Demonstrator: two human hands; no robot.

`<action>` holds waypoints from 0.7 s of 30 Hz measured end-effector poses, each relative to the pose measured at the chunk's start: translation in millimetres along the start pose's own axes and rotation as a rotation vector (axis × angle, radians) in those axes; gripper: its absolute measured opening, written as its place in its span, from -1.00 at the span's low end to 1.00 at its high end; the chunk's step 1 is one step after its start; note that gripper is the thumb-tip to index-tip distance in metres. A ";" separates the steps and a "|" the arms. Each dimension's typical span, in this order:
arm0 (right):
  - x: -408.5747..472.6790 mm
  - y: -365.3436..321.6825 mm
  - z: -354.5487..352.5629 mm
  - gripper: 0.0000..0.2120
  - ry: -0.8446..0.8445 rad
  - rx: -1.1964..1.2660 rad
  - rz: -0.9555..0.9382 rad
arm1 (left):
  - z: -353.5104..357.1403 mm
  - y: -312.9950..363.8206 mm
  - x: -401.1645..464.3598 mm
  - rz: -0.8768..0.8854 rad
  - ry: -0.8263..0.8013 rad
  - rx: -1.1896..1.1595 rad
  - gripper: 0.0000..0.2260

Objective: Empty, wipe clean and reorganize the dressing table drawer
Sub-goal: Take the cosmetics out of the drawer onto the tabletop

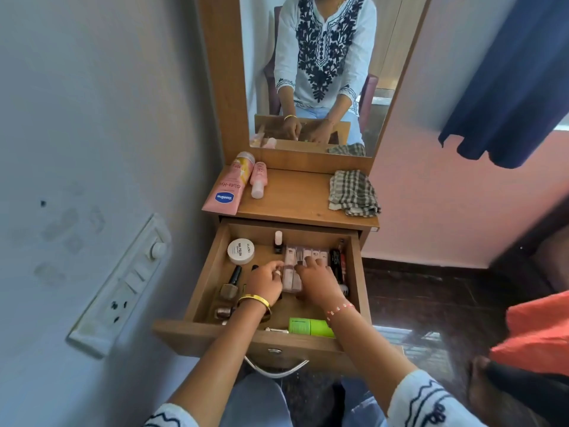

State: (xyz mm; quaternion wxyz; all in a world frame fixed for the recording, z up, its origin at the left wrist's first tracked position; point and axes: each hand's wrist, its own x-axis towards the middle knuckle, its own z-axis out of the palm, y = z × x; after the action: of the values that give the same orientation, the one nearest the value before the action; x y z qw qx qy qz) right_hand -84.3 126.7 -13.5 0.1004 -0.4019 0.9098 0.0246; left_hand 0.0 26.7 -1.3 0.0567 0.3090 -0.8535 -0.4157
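Note:
The wooden drawer [203, 288] is pulled out below the dressing table top [295, 195]. Both hands are inside it, over a row of pale pink cosmetic tubes [291, 272]. My left hand [266, 282] pinches the left tube with curled fingers. My right hand [317, 280] curls over the tubes to the right, its fingertips among them. Also in the drawer: a white round jar [241, 251], a small white-capped bottle [278, 241], nail polish bottles [231, 285] at the left, dark and red sticks [338, 266] at the right, and a green tube [311, 327] at the front.
On the table top lie a pink Vaseline tube [228, 189], a small pink bottle [258, 179] and a folded checked cloth [354, 192]. A mirror [317, 72] stands behind. A switch panel [123, 285] is on the left wall; a blue curtain [508, 87] hangs at the right.

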 end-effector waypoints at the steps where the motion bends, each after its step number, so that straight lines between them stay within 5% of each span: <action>1: 1.6 0.8 1.5 -0.50 -0.004 -0.033 -0.020 | -0.3 -0.4 0.1 -0.007 -0.007 0.001 -0.70; 12: 6.3 9.2 2.0 -0.41 0.039 -0.334 -0.298 | 1.6 -5.4 -0.3 -0.032 -0.098 0.124 -0.69; 21: -5.1 4.2 -8.3 -0.50 0.054 -0.418 -0.290 | -0.9 -8.3 2.3 -0.089 -0.062 0.102 -0.69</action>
State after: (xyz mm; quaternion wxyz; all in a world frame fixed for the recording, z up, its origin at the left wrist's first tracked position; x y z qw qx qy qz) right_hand -85.4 132.2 -4.6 -0.0069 -0.5408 0.8201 0.1868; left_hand 2.5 20.9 -7.3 -0.0038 0.3360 -0.8604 -0.3831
